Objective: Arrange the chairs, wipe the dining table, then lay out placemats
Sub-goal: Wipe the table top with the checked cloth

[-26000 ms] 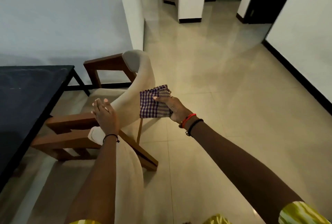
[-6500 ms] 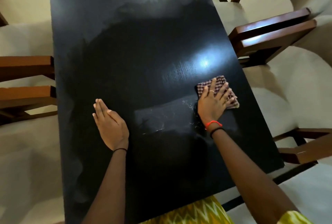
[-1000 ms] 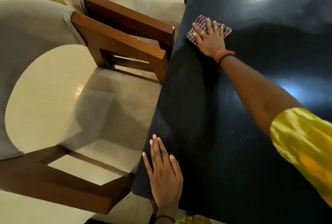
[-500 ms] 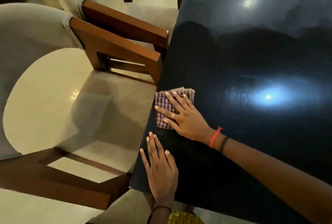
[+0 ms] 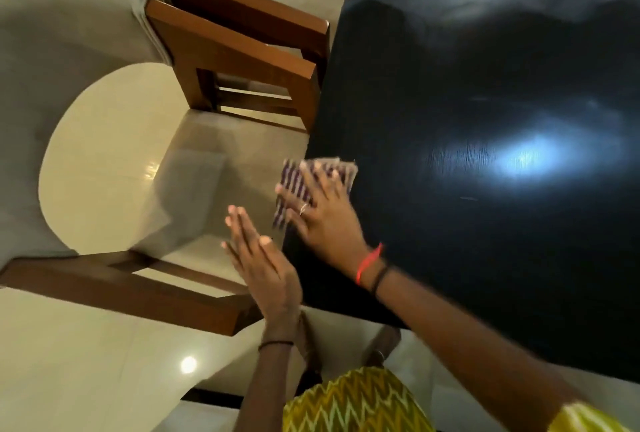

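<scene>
Black and glossy, faintly grained under the lamp glare, the dining table [image 5: 485, 102] spreads to the right of both hands. To their left stands a chair [image 5: 69, 50] with a curved beige padded back and square brown wooden arms. The right hand [image 5: 325, 223] presses flat, fingers spread, on a folded checked cloth [image 5: 294, 182] overhanging the table's edge. The left hand [image 5: 263, 265], just beside it, is released, fingers straight.
</scene>
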